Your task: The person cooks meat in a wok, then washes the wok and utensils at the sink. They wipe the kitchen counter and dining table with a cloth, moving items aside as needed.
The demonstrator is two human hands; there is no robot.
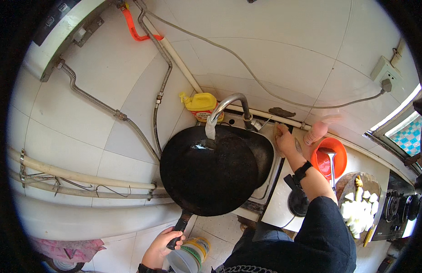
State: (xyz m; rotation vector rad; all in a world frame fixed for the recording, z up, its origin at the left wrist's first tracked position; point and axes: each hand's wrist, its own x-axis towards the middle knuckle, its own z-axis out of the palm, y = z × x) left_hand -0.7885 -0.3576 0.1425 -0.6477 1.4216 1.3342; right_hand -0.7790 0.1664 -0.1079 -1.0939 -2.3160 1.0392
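My left hand [168,239] is closed around the black handle [179,229] of a large dark wok [207,174]. The wok is over the metal sink [268,191] and covers much of its basin. Above its far rim, a curved chrome faucet [231,99] ends in a whitish cloth-like sleeve [210,129]. My right hand [285,141] reaches to the sink's far right corner, beside the faucet lever [265,123]. Its fingers are at a tan, blurred thing [276,132], possibly a scrubber; whether they grip it is unclear.
Behind the wok stands a yellow pump jug [201,104]. To the right are a pink bottle [315,133], an orange container [340,153] with a ladle [331,163], a cutting board [344,186] bearing white chunks [357,213], a knife [369,235] and a gas stove [390,215]. Buckets [189,254] stand below.
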